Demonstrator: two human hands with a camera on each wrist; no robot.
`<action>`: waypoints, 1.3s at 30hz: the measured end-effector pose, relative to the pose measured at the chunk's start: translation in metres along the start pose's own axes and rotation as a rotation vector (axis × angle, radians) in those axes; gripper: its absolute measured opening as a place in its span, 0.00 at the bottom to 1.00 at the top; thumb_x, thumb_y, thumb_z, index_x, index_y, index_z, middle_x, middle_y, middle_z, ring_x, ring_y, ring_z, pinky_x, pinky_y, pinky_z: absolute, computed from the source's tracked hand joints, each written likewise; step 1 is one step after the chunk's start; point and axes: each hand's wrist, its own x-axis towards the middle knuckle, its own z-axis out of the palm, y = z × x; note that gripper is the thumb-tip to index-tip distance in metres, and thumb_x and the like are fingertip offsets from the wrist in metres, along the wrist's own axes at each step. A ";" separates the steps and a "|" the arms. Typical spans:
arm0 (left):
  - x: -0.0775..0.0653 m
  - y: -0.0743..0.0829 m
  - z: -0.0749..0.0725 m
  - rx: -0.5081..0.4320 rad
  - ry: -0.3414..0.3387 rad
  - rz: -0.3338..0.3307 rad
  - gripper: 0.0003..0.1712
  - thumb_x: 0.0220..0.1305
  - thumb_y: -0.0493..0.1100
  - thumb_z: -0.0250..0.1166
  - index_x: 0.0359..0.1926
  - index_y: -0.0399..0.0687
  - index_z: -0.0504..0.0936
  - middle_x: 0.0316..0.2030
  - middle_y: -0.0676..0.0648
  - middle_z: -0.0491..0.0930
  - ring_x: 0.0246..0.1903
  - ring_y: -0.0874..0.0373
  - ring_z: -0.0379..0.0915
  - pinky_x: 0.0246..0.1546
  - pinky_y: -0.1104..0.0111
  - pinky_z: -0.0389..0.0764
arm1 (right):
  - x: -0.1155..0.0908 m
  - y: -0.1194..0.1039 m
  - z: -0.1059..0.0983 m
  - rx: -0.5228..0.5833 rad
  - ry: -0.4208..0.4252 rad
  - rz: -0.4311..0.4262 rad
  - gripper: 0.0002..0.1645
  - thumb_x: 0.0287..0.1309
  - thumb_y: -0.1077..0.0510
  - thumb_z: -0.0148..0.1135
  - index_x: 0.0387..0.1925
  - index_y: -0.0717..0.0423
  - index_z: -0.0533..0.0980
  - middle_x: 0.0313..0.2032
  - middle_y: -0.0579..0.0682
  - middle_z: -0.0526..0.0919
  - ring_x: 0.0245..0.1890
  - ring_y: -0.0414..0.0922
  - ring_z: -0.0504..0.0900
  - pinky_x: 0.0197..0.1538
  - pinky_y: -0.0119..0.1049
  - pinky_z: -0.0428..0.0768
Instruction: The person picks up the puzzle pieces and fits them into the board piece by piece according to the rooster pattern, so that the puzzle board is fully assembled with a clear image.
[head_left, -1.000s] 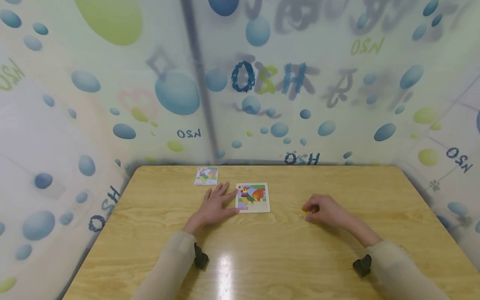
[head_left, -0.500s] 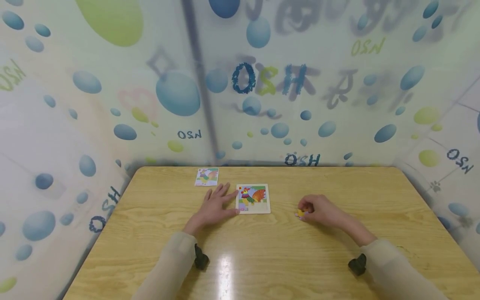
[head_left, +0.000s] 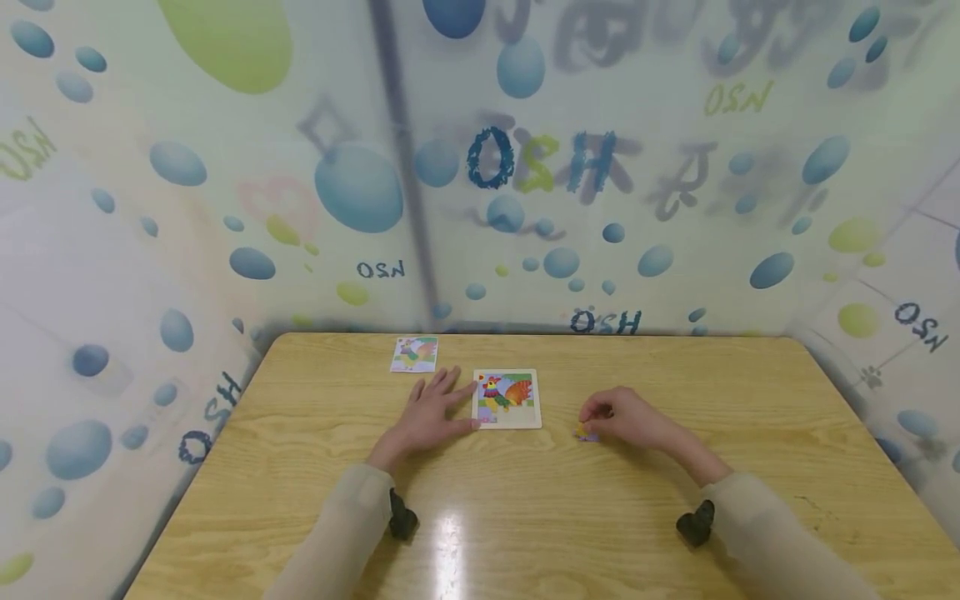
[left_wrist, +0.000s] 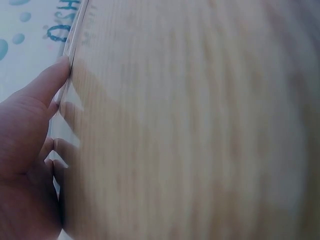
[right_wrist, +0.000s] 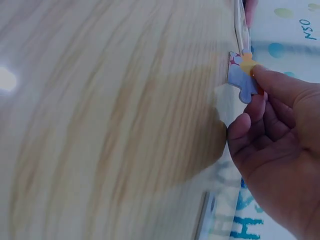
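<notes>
My right hand (head_left: 626, 419) pinches a jigsaw piece (head_left: 587, 434) between thumb and fingers, just above the table to the right of the puzzle board. In the right wrist view the piece (right_wrist: 243, 80) looks lilac with a yellow patch and is tilted. The puzzle board (head_left: 537, 400) has a pale frame and a partly assembled rooster picture, with a bare cream area at its lower right. My left hand (head_left: 429, 415) lies spread beside it, thumb and index fingertips at the frame's left edge. In the left wrist view the left hand (left_wrist: 25, 135) shows at the left side.
A picture card (head_left: 413, 355) with the same rooster lies behind my left hand, near the back of the wooden table (head_left: 637, 525). A patterned wall (head_left: 495, 250) rises right behind the table's far edge. Dark devices sit at both wrists.
My right hand has moved left toward the puzzle board, carrying the jigsaw piece. The piece has turned somewhat in its fingers. My left hand and the board stay put.
</notes>
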 end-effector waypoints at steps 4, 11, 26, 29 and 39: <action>0.001 -0.001 0.001 0.001 0.001 0.004 0.41 0.70 0.61 0.64 0.77 0.53 0.66 0.80 0.39 0.46 0.79 0.41 0.33 0.74 0.41 0.32 | 0.009 -0.008 0.005 0.024 0.000 0.012 0.03 0.66 0.61 0.67 0.37 0.59 0.83 0.33 0.42 0.84 0.34 0.42 0.77 0.38 0.35 0.78; 0.001 -0.001 0.000 0.007 -0.004 -0.001 0.41 0.71 0.61 0.64 0.78 0.54 0.64 0.81 0.40 0.44 0.80 0.42 0.32 0.74 0.41 0.31 | 0.029 -0.021 0.013 0.039 0.016 0.006 0.02 0.66 0.63 0.66 0.39 0.56 0.84 0.34 0.43 0.84 0.34 0.43 0.77 0.39 0.36 0.77; 0.000 0.001 -0.001 0.013 -0.002 -0.002 0.40 0.70 0.61 0.64 0.77 0.54 0.66 0.80 0.40 0.45 0.79 0.41 0.33 0.74 0.41 0.32 | 0.064 -0.050 0.036 0.116 0.042 -0.006 0.03 0.66 0.63 0.67 0.36 0.59 0.83 0.33 0.45 0.84 0.34 0.42 0.76 0.40 0.36 0.75; 0.000 0.001 -0.001 0.011 -0.002 -0.005 0.40 0.70 0.61 0.64 0.77 0.54 0.66 0.80 0.40 0.45 0.79 0.41 0.33 0.74 0.41 0.32 | 0.071 -0.052 0.041 0.135 0.048 -0.006 0.03 0.66 0.64 0.67 0.37 0.61 0.84 0.34 0.46 0.84 0.34 0.41 0.77 0.40 0.35 0.76; 0.001 0.001 -0.001 0.013 -0.009 -0.019 0.41 0.71 0.62 0.64 0.78 0.55 0.65 0.81 0.40 0.45 0.80 0.42 0.33 0.74 0.41 0.32 | 0.082 -0.056 0.056 0.133 0.048 -0.017 0.03 0.66 0.66 0.65 0.39 0.61 0.83 0.32 0.47 0.83 0.33 0.41 0.76 0.39 0.34 0.77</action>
